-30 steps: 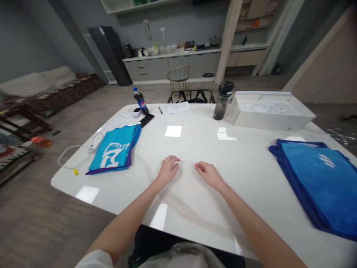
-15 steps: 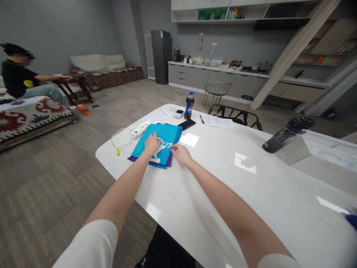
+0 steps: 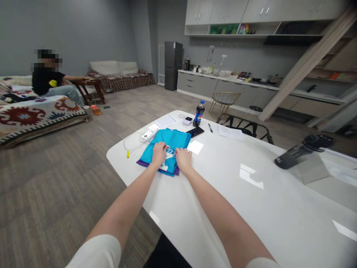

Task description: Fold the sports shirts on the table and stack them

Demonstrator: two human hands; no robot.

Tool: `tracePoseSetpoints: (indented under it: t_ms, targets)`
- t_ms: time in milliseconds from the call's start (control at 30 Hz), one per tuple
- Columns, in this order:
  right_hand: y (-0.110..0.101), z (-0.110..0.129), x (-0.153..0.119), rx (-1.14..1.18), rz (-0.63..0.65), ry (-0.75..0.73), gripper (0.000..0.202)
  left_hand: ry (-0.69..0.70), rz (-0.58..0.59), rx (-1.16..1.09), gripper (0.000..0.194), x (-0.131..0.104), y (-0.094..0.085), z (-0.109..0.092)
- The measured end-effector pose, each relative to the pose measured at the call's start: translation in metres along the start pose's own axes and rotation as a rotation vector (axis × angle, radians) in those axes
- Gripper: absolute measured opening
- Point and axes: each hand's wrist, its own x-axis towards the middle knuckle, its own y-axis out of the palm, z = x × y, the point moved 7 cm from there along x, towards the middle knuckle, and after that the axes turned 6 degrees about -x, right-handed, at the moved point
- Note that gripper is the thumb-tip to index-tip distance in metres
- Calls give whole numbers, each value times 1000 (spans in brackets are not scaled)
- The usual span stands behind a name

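Observation:
A folded blue T-shirt (image 3: 174, 137) with a white print lies on the table on top of a purple folded garment (image 3: 142, 163), whose edge shows along the front and the lower right corner. My left hand (image 3: 159, 154) rests on the middle of the shirt, fingers curled and pinching the cloth beside the print. At the shirt's right edge, my right hand (image 3: 184, 159) has its bent fingers closed on the fabric. Between the two hands the cloth is slightly rumpled. Both sets of fingertips are partly hidden.
Behind the shirt are a phone (image 3: 195, 131), a cola bottle (image 3: 199, 114), a small lilac device (image 3: 187, 121), papers (image 3: 166, 121) and a pen (image 3: 210, 127). A white power strip (image 3: 149, 136) with its cable sits left. A dark water bottle (image 3: 295, 154) leans at right. Another person sits far left.
My right hand has moved from beside the shirt's edge onto it. My left hand's fingers have curled inward, and the printed cloth is now bunched. The view has shifted slightly left and up.

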Motion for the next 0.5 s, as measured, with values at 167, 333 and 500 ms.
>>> tracePoseSetpoints:
  t_ms: [167,333,500]
  targets:
    - [-22,-21,-28,62,-63,-1,21,65,-21,62,20,-22,-18,-39]
    - [-41,-66,-70,279,-163,34,12,103,-28,23,19,-36,-15,-108]
    - [-76,-132,-136,497,-359,111,14,226,91,-112,16,-36,39,-215]
